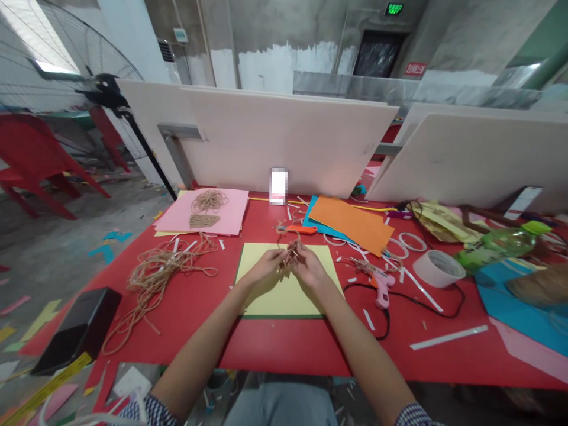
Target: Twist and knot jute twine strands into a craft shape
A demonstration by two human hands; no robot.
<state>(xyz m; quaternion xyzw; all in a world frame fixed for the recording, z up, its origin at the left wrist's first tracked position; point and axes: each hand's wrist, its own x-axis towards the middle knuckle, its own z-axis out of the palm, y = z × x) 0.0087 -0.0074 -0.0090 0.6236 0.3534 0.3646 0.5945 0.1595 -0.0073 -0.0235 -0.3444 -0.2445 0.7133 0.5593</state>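
Observation:
My left hand [270, 266] and my right hand [309, 266] meet above a pale yellow sheet [261, 305], fingers closed in a pinch. Between the fingertips is a small bit of brown twine [291, 251], with a strand curving up behind them; its exact shape is too small to make out. The yellow sheet lies on a dark green one whose edge shows at the front. Just beyond the hands rests an orange-handled cutter [302, 229]. To the right lies a pink glue gun [382, 287] with a black cord.
A tangle of twine [162, 272] lies left, near pink paper [233, 207] bearing more twine. Orange paper [355, 222], a tape roll [439, 269] and a green bottle [501, 245] are on the right. A black box [77, 331] sits at the left edge. White boards [284, 130] stand behind.

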